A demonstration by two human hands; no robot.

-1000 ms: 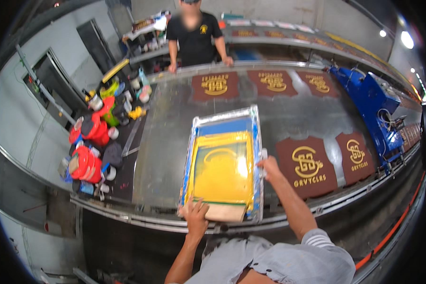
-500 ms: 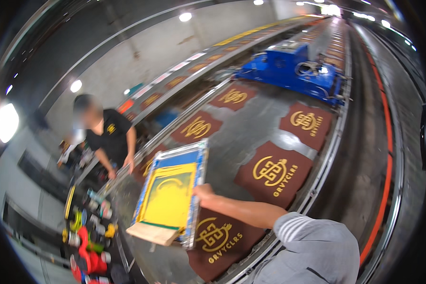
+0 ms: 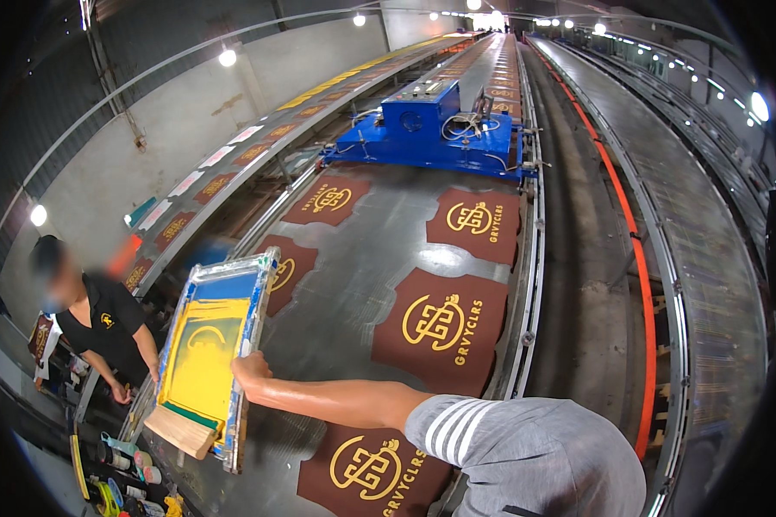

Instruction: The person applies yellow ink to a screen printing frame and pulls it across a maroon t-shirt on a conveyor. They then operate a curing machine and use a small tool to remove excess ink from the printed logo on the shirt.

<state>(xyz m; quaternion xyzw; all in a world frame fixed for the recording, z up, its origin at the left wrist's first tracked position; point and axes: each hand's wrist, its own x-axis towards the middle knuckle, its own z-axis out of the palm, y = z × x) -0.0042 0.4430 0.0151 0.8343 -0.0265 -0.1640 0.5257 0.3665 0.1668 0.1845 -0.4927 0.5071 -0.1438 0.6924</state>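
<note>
My right hand [image 3: 252,376] is closed round the long right side of a screen-printing frame [image 3: 262,297], which hangs tilted over the long grey table. Yellow ink covers much of its mesh, with blue at the far end. A squeegee [image 3: 181,431] with a wooden handle and green blade rests across the near end. Below my forearm lies a brown fabric panel [image 3: 319,470] with a yellow print. Another brown printed panel [image 3: 405,336] lies just beyond my arm. My left hand is out of view.
A blue machine [image 3: 422,129] spans the table farther along. At the left stands a co-worker [image 3: 103,319] in a black shirt, hands near the frame. Several ink containers [image 3: 121,457] sit at the lower left. An orange strip [image 3: 625,233] runs along the right aisle.
The view has turned, so the table and blue machine sit farther left. The frame stays in my right hand, with the squeegee still on it. The co-worker's hand has shifted nearer the frame.
</note>
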